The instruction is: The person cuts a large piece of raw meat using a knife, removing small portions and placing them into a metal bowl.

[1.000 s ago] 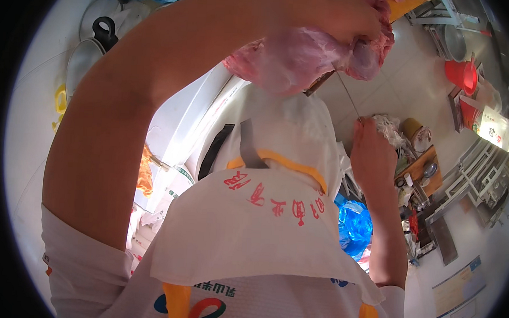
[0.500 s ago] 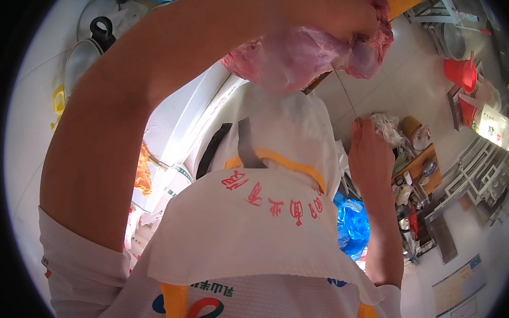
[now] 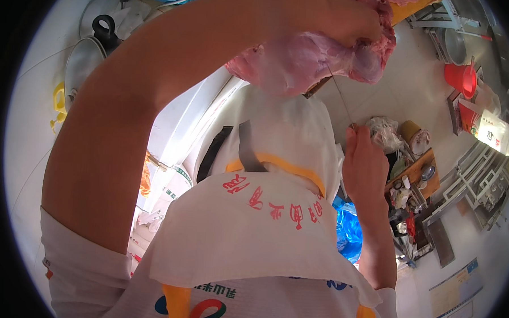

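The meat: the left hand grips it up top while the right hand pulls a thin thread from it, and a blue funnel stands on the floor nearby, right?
Nearly. The funnel is red, not blue, as the head view shows. The rest stands: the left hand grips the meat and the right hand pulls a thin thread from it.

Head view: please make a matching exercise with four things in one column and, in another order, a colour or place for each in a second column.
Things:
1. raw meat
2. plastic bag
3. funnel
4. pot lid

Descriptions:
A. red, upper right on the floor
B. pink, gripped by the left hand, with a thin thread running to the right hand
C. blue, below the right hand
D. glass with a black knob, upper left

Pairs: 1-B, 2-C, 3-A, 4-D
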Demonstrator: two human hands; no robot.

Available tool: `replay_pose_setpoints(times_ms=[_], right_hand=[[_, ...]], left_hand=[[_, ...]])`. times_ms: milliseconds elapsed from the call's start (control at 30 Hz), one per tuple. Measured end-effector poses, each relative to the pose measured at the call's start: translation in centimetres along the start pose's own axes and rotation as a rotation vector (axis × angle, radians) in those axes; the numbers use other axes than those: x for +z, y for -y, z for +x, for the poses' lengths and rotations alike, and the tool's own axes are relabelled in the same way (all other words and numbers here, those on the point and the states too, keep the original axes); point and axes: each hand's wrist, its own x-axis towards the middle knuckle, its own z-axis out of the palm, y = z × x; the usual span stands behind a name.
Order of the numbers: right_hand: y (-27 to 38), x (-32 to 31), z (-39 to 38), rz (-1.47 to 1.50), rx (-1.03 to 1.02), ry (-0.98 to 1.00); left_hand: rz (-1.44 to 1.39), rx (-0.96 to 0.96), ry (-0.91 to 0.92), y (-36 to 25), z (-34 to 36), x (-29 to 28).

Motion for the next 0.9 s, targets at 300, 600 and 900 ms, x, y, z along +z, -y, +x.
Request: replay_pose_setpoints(times_ms=[300, 600, 900], right_hand=[[-0.7, 0.5, 2.4, -0.117, -0.042, 0.066], [1.7, -0.6, 4.0, -0.005, 0.025, 0.097], [-0.5, -0.9, -0.6, 0.042, 0.07, 0.122]], left_hand=[[0.052, 0.036, 0.004, 0.2, 1.2, 1.8], [-0.018, -0.028, -0.022, 0.1, 0.8, 0.6], [-0.186, -0.435, -0.001, -2.3, -0.4, -0.4]])
